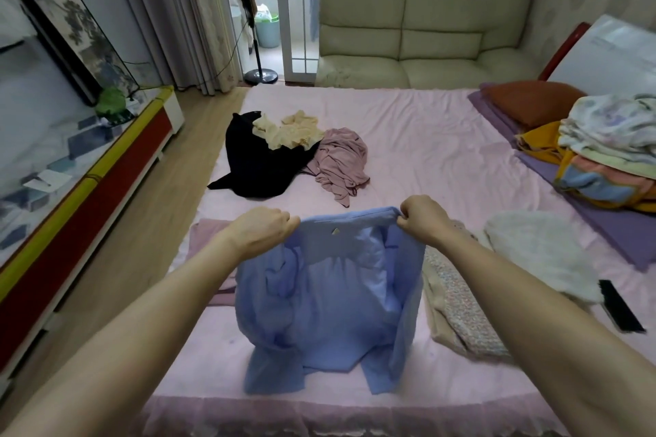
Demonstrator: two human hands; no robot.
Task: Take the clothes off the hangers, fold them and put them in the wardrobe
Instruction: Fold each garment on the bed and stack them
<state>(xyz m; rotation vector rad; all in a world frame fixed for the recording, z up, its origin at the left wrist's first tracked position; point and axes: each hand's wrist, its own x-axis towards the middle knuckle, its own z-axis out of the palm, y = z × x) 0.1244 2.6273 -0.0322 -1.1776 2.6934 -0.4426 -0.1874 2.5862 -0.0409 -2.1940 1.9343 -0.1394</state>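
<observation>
Hands grip the blue shirt [330, 298] at its shoulders: left hand [261, 229] and right hand [422, 220] each pinch the top edge, holding it above the pink bed [443, 152]. We keep the edge taut and level, lowering the hem first so it lies flat for folding.

Two hands [264, 229], one blue shirt [330, 301]

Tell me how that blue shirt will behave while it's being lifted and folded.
Likely floppy: the blue shirt sags and bunches below where the left hand and right hand pinch its top edge. Probably light, since each grip is only a pinch. It should settle flat on the pink bed.
</observation>
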